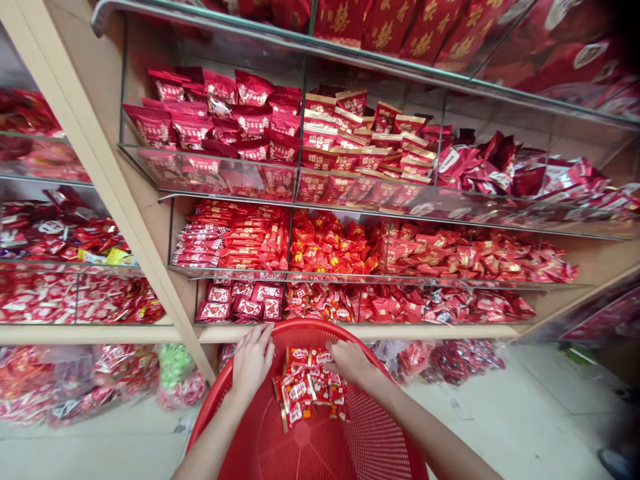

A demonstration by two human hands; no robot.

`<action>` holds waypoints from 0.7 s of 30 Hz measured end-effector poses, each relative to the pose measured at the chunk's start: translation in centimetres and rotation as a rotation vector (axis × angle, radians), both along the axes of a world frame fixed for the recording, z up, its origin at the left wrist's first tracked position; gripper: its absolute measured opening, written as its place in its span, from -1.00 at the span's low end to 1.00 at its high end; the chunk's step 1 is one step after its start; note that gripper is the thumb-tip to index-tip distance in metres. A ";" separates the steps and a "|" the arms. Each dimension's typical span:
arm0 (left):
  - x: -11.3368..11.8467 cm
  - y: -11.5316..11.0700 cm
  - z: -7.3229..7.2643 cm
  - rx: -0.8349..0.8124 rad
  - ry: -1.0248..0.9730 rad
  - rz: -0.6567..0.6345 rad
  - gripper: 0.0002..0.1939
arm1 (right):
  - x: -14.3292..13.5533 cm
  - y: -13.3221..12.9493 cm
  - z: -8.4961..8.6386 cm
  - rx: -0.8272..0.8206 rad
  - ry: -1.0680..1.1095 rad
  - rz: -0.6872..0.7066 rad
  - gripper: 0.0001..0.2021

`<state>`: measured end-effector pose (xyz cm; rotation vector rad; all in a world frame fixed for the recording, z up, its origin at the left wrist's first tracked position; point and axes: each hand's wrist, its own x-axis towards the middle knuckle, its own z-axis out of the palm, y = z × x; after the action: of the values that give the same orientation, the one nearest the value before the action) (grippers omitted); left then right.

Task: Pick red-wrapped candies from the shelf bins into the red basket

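A large red plastic basket [303, 460] stands in front of me at the bottom centre. My left hand [253, 357] is closed over its rim at the upper left. Inside lie several red candy packets [300, 390] with white lettering. My right hand [350, 362] reaches in over the right side of the basket, its fingers curled on a packet at the top right of the pile. Part of that packet is hidden by the fingers.
Shelves with glass fronts [370, 200] rise behind the basket, filled with red wrapped sweets [255, 230]. Another shelf unit stands at the left, past a wooden upright [115, 200]. Plastic bags of sweets [125, 373] lie on the pale tiled floor [505, 427] below.
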<state>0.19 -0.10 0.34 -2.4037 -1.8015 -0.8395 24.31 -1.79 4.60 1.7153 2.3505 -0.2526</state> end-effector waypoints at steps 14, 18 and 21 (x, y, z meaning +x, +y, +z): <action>0.0 0.0 0.0 0.019 -0.001 0.009 -0.58 | 0.2 4.2 2.4 0.300 0.116 -0.325 -0.63; 0.0 0.0 0.1 0.022 -0.003 0.008 -0.58 | 0.0 7.5 2.1 0.340 0.010 -0.380 -0.66; 0.0 0.0 0.1 0.020 0.002 0.006 -0.58 | -0.4 8.9 1.2 0.335 -0.030 -0.364 -0.74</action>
<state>0.17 -0.11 0.43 -2.3849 -1.7894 -0.8507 23.94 7.12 5.83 2.2820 2.1375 0.1187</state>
